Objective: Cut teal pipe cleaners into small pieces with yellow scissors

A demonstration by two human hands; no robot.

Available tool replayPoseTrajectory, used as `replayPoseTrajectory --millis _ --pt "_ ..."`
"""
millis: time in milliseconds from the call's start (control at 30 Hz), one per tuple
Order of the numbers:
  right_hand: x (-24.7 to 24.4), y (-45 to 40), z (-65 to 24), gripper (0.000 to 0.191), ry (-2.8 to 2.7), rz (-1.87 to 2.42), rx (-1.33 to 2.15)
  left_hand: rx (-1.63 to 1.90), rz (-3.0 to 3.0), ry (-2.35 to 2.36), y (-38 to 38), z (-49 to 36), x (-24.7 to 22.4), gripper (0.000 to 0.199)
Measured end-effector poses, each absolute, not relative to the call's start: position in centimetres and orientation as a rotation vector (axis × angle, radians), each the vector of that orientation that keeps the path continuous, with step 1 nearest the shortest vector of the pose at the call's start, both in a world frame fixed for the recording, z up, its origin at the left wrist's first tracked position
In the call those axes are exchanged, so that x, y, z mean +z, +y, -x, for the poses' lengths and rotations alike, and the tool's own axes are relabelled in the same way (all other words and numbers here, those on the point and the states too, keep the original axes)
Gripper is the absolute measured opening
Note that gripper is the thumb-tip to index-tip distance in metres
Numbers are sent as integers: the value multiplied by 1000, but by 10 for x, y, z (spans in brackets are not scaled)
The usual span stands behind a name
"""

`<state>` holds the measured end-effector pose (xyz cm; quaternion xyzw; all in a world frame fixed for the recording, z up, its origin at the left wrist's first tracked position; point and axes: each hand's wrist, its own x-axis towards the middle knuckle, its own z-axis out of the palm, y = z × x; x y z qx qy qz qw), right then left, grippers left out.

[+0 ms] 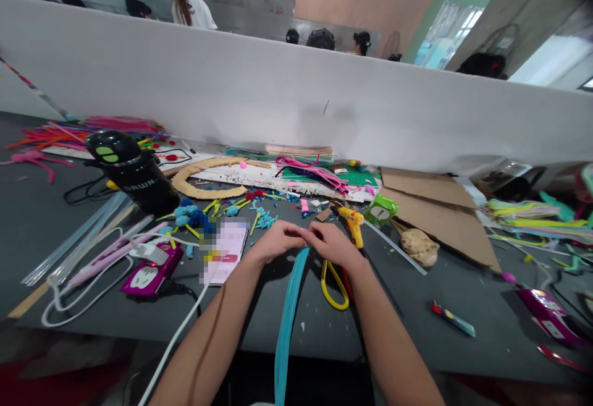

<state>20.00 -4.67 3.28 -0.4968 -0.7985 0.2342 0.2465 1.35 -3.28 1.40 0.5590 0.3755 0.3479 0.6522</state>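
My left hand [282,236] and my right hand [328,240] meet over the middle of the table, fingertips closed together. Between them they pinch the upper end of a long bundle of light-blue pipe cleaners [293,295], which hangs down toward my lap. The fingers hide the very tip of the bundle. Just under my right hand lie yellow-handled scissors [334,288], partly covered by that hand. A yellow glue gun [354,224] rests beyond my right wrist. To the left of my left hand is a phone [234,239] with its screen lit.
A black bottle [132,174] stands at left, near a purple power strip [152,270] with white cables. Blue and yellow pipe-cleaner pieces [188,214] lie behind the phone. Cardboard sheets [435,220], a pale lump [419,247] and a cutter [453,318] lie at right. A white partition [231,91] closes the back.
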Motion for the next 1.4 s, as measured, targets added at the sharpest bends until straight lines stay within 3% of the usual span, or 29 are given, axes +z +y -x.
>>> replayPoseTrajectory --millis 433,600,767,967,1400 --pt "42 -48 -204 41 -2309 1219 748 683 -1090 751 -35 -17 7 34" --pt "42 -46 -202 41 -2206 1149 802 720 -1123 682 -38 -19 6 39" --pt "42 -42 -202 40 -2025 1163 736 535 -901 504 -47 -34 8 44" --pt "40 -43 -211 40 -1824 1253 576 707 -1138 732 -54 -39 21 47" --pt "35 -54 -200 43 -1753 1313 455 643 -1410 908 -67 -15 24 52"
